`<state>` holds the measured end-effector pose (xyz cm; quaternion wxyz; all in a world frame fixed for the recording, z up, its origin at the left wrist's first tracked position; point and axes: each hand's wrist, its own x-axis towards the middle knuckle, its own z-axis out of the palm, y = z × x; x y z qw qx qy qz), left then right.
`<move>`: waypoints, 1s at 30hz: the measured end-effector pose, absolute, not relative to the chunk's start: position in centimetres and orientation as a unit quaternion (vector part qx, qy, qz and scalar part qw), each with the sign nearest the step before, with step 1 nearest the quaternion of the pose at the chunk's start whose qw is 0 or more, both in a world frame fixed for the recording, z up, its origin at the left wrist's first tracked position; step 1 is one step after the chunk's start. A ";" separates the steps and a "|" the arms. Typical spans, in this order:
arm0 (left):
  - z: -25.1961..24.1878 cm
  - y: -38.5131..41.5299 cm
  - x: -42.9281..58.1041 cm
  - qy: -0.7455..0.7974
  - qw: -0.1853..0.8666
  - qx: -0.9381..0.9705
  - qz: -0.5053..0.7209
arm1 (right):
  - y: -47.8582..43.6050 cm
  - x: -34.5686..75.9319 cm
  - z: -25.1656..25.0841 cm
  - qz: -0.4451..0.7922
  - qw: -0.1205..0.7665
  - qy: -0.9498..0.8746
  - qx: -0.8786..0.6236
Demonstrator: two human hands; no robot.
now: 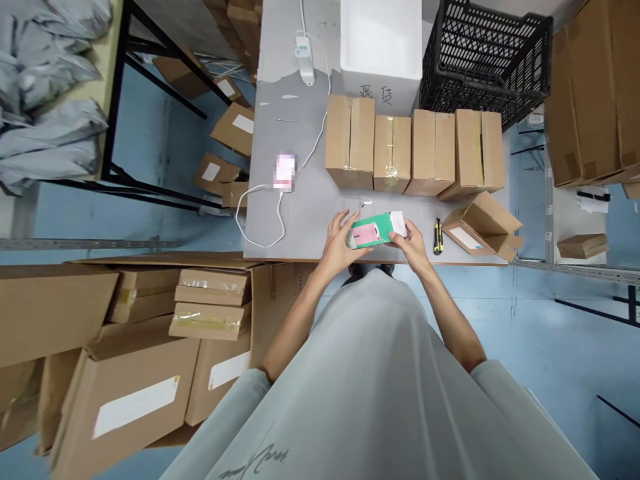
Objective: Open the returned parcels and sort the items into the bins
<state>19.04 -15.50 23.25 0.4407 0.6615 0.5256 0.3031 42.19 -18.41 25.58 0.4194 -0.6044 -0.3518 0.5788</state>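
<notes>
Between my two hands is a small green and white product box (376, 230) with a pink item pictured on its face. My left hand (342, 245) is closed around the left end, thumb along the lower edge. At the white right end, my right hand (411, 244) grips the box with thumb and fingers. The box is above the front part of the grey table (305, 227). To the right of my right hand lies a black and yellow utility knife (438, 237). An opened cardboard box (475, 230) sits just beyond the knife.
Several cardboard boxes (393, 150) stand in a row behind my hands. Behind them are a white bin (381, 40) and a black crate (487, 57). A phone-like device (285, 171) with a white cable lies left. Stacked cartons (135, 373) fill the lower left.
</notes>
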 end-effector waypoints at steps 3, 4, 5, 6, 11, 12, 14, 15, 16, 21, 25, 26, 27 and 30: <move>22.0 -15.6 17.1 0.531 0.466 0.648 0.285 | -18.5 42.2 25.2 0.592 0.414 -0.350 -0.597; 21.8 -15.6 16.7 0.528 0.469 0.650 0.281 | -18.6 42.3 25.2 0.589 0.411 -0.361 -0.595; 21.8 -15.7 16.4 0.527 0.468 0.653 0.278 | -18.5 42.4 25.3 0.585 0.407 -0.374 -0.594; 21.9 -15.7 16.2 0.528 0.464 0.656 0.276 | -18.5 42.6 25.5 0.578 0.404 -0.388 -0.594; 22.7 -15.3 15.7 0.532 0.431 0.679 0.266 | -18.5 44.0 26.4 0.517 0.398 -0.443 -0.615; 22.8 -15.2 15.7 0.530 0.424 0.686 0.263 | -18.6 44.2 26.5 0.506 0.394 -0.453 -0.619; 22.9 -15.1 15.7 0.525 0.410 0.699 0.262 | -18.7 44.6 26.6 0.493 0.387 -0.466 -0.625; 22.9 -15.0 15.8 0.523 0.403 0.704 0.261 | -18.8 44.7 26.6 0.492 0.385 -0.467 -0.626; 22.9 -15.0 15.9 0.521 0.397 0.709 0.260 | -18.9 44.8 26.5 0.493 0.385 -0.465 -0.626; 22.7 -14.8 16.6 0.514 0.381 0.728 0.246 | -19.1 45.4 25.7 0.509 0.387 -0.438 -0.633; 22.5 -14.5 17.1 0.508 0.368 0.741 0.240 | -19.3 45.5 24.8 0.492 0.368 -0.445 -0.652; 22.5 -14.5 17.2 0.506 0.366 0.744 0.237 | -19.4 45.6 24.5 0.480 0.359 -0.460 -0.655; 22.4 -14.4 17.1 0.506 0.364 0.747 0.231 | -19.6 45.8 24.2 0.467 0.349 -0.478 -0.657; 22.4 -14.2 16.8 0.517 0.367 0.747 0.200 | -19.8 46.7 23.1 0.428 0.338 -0.508 -0.666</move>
